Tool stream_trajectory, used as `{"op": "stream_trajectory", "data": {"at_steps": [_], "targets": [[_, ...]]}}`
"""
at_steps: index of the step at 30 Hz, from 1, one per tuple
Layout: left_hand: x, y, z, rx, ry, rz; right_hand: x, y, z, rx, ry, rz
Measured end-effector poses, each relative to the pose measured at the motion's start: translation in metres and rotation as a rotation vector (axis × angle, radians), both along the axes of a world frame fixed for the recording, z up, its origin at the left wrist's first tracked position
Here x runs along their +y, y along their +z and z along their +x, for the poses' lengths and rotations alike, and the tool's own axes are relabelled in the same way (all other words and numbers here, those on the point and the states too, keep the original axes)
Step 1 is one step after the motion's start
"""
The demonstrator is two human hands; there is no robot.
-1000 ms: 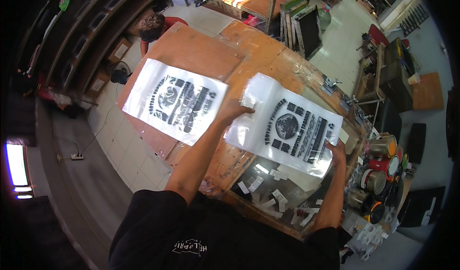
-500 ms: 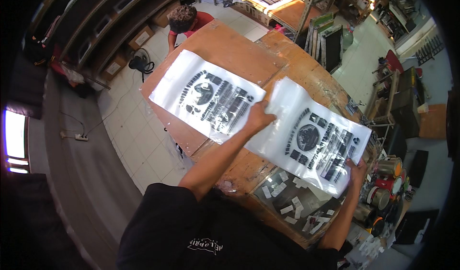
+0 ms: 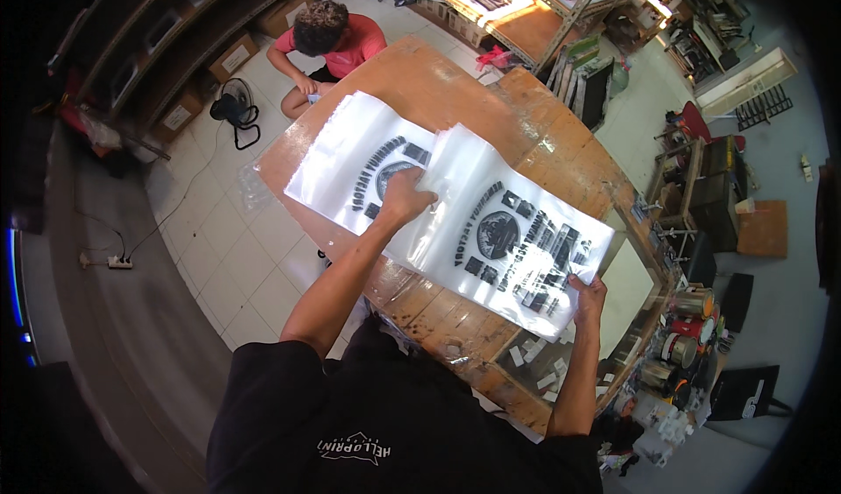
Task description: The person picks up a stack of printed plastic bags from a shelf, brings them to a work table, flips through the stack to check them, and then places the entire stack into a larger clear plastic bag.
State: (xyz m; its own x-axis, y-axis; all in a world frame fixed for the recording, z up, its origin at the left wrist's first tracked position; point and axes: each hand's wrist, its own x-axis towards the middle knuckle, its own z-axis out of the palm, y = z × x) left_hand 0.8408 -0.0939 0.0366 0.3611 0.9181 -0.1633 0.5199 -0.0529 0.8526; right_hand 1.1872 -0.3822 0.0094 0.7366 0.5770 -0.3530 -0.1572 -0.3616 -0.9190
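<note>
A clear plastic bag (image 3: 455, 201) with black printing is stretched between my hands, tilted down to the right. My left hand (image 3: 405, 201) pinches its left end, thumb apart from the fingers on top. My right hand (image 3: 589, 298) is closed on its lower right corner. The bag's left part overlaps a stack of similar printed plastic bags (image 3: 328, 157) on a brown board (image 3: 403, 78). The stack's right side is hidden under the held bag and my left hand.
The board rests on a wooden table (image 3: 547, 135) with a glass panel holding white slips (image 3: 528, 351). Paint cans (image 3: 679, 349) stand beyond its right edge. Another person (image 3: 337, 43) sits at the far left side, near a black fan (image 3: 235, 104). Shelves (image 3: 166, 30) line the left.
Both my hands have moved left with the held bag, which now covers part of the stack. The other person has risen more into view beside the board.
</note>
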Motion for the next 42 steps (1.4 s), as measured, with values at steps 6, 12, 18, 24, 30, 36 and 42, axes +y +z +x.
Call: {"op": "stream_trajectory", "data": {"at_steps": [6, 12, 18, 24, 30, 36, 42], "targets": [[0.017, -0.064, -0.015, -0.039, -0.047, -0.066, -0.004, -0.06, 0.001, -0.062, -0.015, -0.184], [0.018, -0.062, -0.013, -0.044, -0.1, -0.07, -0.021, -0.096, 0.013, -0.009, -0.062, -0.101], [0.022, -0.074, -0.021, -0.171, -0.084, -0.175, -0.005, -0.064, 0.012, 0.165, -0.038, -0.109], [0.025, -0.094, -0.017, -0.201, -0.088, -0.245, -0.01, -0.102, 0.034, -0.035, -0.012, -0.15], [0.021, -0.078, -0.016, -0.166, -0.132, -0.155, -0.006, -0.087, 0.021, -0.113, 0.023, -0.184], [0.014, -0.042, -0.023, -0.187, 0.037, -0.131, 0.027, -0.019, -0.05, -1.029, -0.071, -0.319], [0.02, 0.003, -0.084, -0.034, 0.344, 0.267, 0.114, -0.005, -0.201, -1.073, 0.341, 0.025]]}}
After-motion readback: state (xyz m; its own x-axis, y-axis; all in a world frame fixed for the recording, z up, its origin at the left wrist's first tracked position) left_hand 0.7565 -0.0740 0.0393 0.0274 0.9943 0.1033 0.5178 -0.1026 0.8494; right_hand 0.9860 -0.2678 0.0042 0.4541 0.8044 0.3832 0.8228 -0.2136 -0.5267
